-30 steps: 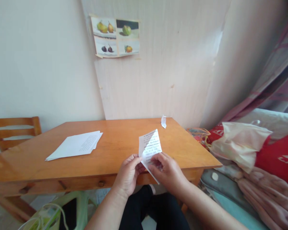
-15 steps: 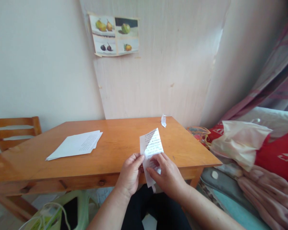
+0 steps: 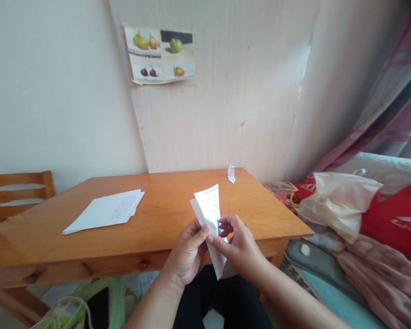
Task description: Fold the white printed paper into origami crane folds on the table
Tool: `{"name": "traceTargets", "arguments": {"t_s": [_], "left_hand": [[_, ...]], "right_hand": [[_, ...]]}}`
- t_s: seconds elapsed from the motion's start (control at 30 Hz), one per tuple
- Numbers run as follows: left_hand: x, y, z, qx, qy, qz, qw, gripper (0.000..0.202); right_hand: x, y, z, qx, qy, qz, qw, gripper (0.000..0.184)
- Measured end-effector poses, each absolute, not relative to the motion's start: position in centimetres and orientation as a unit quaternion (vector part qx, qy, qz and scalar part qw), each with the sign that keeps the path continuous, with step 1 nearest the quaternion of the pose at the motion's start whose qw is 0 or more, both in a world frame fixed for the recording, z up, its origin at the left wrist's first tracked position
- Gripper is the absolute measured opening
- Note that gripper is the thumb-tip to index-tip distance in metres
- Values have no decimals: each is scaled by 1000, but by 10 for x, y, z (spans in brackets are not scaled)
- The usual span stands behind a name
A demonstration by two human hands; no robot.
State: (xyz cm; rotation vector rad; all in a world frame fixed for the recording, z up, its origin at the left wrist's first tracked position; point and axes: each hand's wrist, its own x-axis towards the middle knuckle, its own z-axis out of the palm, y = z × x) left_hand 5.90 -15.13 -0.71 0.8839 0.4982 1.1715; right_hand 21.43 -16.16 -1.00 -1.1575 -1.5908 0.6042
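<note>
Both my hands hold a folded sheet of printed white paper [image 3: 209, 209] upright just above the near edge of the wooden table [image 3: 164, 214]. My left hand [image 3: 187, 251] pinches its left side with thumb and fingers. My right hand [image 3: 238, 246] pinches the right side, fingers curled over the fold. The paper is narrow and tapers to a point that hangs down between my hands.
A stack of white printed sheets [image 3: 104, 211] lies on the table's left half. A small folded paper figure [image 3: 231, 173] stands at the far edge by the wall. A wooden chair [image 3: 18, 192] is at the left. Bedding and a plastic bag [image 3: 339, 201] lie at the right.
The paper has been folded narrower: its wide printed flap has closed over, and the lower tip now hangs further down. My hands have stayed near the table's edge.
</note>
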Motion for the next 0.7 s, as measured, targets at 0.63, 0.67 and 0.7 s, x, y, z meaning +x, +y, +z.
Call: {"name": "traceTargets", "arguments": {"t_s": [0.63, 0.67, 0.7], "left_hand": [[25, -144, 12, 403, 293, 558, 663, 23], [23, -143, 11, 408, 297, 557, 659, 22], [21, -142, 10, 416, 302, 555, 655, 22]], "right_hand": [[271, -139, -2, -467, -545, 409, 564, 36], [271, -140, -1, -461, -551, 426, 550, 31], [272, -141, 0, -457, -552, 444, 538, 27]]}}
